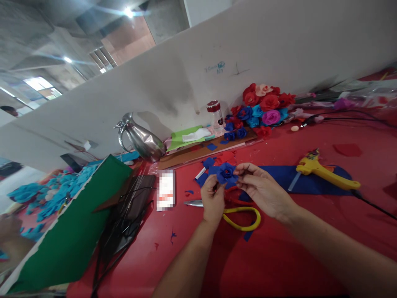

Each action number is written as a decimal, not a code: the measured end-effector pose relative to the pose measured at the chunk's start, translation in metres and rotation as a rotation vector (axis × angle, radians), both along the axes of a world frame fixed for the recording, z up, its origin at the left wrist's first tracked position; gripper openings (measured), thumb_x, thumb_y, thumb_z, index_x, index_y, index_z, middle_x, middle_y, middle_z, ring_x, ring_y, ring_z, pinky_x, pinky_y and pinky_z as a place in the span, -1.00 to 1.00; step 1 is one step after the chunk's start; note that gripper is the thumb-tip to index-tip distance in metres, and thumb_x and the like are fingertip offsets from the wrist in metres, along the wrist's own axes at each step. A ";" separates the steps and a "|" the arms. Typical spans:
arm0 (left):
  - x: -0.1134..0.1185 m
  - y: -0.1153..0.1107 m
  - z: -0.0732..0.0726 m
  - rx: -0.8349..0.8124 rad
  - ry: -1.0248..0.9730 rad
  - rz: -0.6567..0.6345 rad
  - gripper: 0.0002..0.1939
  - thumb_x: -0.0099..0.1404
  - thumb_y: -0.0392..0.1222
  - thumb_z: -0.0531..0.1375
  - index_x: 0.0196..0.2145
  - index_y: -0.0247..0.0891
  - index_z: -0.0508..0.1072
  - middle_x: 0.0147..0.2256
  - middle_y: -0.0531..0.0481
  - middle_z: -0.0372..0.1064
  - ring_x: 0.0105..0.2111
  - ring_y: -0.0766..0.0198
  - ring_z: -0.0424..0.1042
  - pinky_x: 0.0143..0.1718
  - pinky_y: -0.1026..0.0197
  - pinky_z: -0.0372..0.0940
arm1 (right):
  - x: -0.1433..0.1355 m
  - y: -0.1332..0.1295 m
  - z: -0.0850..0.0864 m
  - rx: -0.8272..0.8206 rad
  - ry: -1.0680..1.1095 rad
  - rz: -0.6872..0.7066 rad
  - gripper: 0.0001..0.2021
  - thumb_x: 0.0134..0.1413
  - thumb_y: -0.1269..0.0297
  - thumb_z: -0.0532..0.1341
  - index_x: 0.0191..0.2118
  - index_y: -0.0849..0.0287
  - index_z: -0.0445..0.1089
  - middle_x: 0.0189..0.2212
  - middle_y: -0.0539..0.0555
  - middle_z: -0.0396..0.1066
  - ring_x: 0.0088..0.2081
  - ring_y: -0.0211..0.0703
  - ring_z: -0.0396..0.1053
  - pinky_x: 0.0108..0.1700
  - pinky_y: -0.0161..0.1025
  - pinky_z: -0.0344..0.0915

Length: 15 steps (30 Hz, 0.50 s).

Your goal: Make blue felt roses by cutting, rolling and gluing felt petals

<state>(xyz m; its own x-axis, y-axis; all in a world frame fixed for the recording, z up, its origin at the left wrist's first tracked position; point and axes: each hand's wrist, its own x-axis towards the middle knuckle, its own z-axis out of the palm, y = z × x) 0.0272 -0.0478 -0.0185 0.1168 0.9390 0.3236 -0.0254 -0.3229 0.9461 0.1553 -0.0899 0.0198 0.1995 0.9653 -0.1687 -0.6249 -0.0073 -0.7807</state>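
Observation:
A dark blue paper flower (226, 173) with layered petals is held up between my two hands over the red table. My left hand (213, 197) pinches its lower left side. At its right edge, the thumb and fingers of my right hand (262, 188) grip a petal. Scissors with yellow handles (243, 219) lie beneath my hands, the blades pointing left and partly hidden by my left hand. Blue paper pieces (202, 179) and a small white stick lie just behind the flower. To the right, a yellow glue gun (325, 171) rests on a blue strip (279, 178).
Finished paper flowers (269, 103) are heaped by the wall, near a jar with a red lid (214, 116). A metal jug (141, 138) stands back left. A blurred phone-like object (165, 189) and a green board (74, 227) lie left. Another person's hand (12, 236) shows beyond the board.

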 end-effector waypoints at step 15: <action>0.001 0.002 -0.002 -0.003 -0.009 -0.001 -0.85 0.15 -0.14 0.24 -0.46 -0.27 0.52 -0.46 0.03 0.34 -0.45 0.34 0.21 -0.39 0.30 0.19 | 0.000 -0.001 -0.001 -0.019 -0.028 0.025 -0.81 -0.32 0.36 0.36 -0.43 0.10 0.41 -0.48 -0.08 0.38 -0.45 -0.30 0.27 -0.33 -0.24 0.19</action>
<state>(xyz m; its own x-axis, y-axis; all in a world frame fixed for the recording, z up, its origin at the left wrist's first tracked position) 0.0278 -0.0460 -0.0206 0.1145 0.9400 0.3214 -0.0347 -0.3196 0.9469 0.1550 -0.0905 0.0191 0.1805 0.9666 -0.1818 -0.6019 -0.0376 -0.7977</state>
